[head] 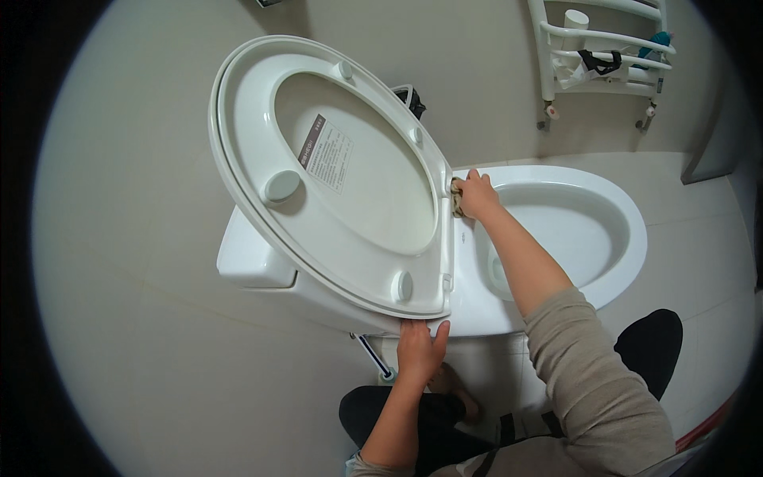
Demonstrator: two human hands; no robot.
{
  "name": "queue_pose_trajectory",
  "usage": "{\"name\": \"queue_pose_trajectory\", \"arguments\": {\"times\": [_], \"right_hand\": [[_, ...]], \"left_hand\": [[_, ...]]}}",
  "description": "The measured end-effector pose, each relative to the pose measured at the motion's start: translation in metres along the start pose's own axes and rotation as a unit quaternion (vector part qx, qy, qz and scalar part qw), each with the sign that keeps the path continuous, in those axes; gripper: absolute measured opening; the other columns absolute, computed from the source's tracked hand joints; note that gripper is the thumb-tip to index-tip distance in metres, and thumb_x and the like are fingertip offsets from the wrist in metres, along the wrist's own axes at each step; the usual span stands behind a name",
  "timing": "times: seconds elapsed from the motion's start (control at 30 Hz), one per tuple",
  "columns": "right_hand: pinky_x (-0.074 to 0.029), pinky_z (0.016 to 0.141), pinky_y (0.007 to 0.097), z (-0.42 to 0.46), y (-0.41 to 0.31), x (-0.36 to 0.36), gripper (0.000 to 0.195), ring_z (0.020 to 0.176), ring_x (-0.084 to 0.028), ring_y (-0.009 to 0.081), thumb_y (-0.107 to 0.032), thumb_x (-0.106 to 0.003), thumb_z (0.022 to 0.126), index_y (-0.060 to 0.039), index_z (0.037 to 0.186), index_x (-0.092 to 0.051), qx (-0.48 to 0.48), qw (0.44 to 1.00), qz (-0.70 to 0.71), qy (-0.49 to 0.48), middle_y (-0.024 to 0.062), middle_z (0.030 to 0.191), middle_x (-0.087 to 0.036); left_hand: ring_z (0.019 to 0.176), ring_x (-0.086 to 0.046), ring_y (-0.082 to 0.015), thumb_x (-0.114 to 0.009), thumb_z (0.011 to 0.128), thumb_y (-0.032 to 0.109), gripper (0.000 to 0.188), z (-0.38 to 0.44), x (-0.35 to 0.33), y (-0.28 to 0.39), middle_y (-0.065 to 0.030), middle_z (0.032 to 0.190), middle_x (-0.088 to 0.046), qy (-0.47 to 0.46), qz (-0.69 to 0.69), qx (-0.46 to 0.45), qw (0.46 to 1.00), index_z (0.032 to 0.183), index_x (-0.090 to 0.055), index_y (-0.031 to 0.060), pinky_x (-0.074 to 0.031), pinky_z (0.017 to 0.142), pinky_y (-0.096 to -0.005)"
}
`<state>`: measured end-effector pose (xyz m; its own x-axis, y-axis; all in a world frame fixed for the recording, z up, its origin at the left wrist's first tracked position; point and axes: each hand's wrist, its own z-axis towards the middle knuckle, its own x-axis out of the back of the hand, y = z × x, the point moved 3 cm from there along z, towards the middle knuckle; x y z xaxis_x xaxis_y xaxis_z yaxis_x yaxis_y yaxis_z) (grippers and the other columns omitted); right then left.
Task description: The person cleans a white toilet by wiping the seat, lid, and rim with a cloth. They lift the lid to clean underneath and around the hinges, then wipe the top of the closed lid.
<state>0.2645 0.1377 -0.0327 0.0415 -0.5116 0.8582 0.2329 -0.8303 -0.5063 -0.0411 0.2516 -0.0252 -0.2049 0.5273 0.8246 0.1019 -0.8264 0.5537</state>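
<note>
A white toilet bowl (635,238) stands before me, with its seat (357,238) and lid (381,173) raised against the tank (256,256). On the rim beside the seat's hinge, my right hand (477,195) presses a crumpled brownish cloth (457,200). My left hand (420,352) is at the near side of the toilet, just below the seat's lower edge; its fingertips are partly hidden under the seat, the thumb apart. Nothing shows in its grasp. A label bearing writing (328,155) is stuck on the lid.
A toilet brush (375,358) stands near my left forearm. Behind the toilet is a bin with a black liner (411,101). A white towel radiator (545,59) on the wall holds bags and a white roll. My knees flank the toilet's near side.
</note>
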Motion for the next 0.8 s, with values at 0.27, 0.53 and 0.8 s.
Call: {"name": "queue_pose_trajectory", "arguments": {"times": [0.27, 0.53, 0.8], "right_hand": [[-0.052, 0.091, 0.0455, -0.111, -0.029, 0.033, 0.027, 0.114, -0.055, 0.0337, -0.008, -0.058, 0.082, 0.0006, 0.106, -0.066, 0.074, 0.986, -0.039, -0.145, 0.0168, 0.123, -0.052], [-0.055, 0.078, 0.0432, -0.208, -0.028, 0.025, 0.038, 0.105, -0.054, 0.0316, -0.005, -0.065, 0.073, -0.0093, 0.112, -0.062, 0.207, 0.975, -0.001, -0.085, 0.0123, 0.111, -0.050], [-0.053, 0.082, 0.0424, -0.126, -0.019, 0.009, 0.026, 0.105, -0.054, 0.0319, -0.005, -0.063, 0.076, -0.0089, 0.101, -0.068, 0.078, 0.994, 0.049, 0.062, 0.0123, 0.109, -0.052]], "left_hand": [[0.093, -0.056, -0.0470, -0.068, 0.086, 0.030, 0.050, 0.007, -0.007, 0.001, -0.0295, 0.106, -0.058, 0.048, 0.028, -0.010, 0.998, 0.116, -0.055, -0.0068, -0.046, 0.084, -0.0505], [0.099, -0.054, -0.0504, -0.060, 0.089, 0.021, 0.040, 0.007, 0.001, 0.000, -0.0330, 0.110, -0.057, 0.015, 0.041, -0.021, 0.999, 0.117, -0.054, -0.0080, -0.044, 0.089, -0.0534], [0.100, -0.053, -0.0502, -0.062, 0.089, 0.024, 0.048, 0.009, 0.002, 0.012, -0.0332, 0.110, -0.056, 0.021, 0.021, -0.043, 0.999, 0.121, -0.049, -0.0097, -0.043, 0.089, -0.0514]]}}
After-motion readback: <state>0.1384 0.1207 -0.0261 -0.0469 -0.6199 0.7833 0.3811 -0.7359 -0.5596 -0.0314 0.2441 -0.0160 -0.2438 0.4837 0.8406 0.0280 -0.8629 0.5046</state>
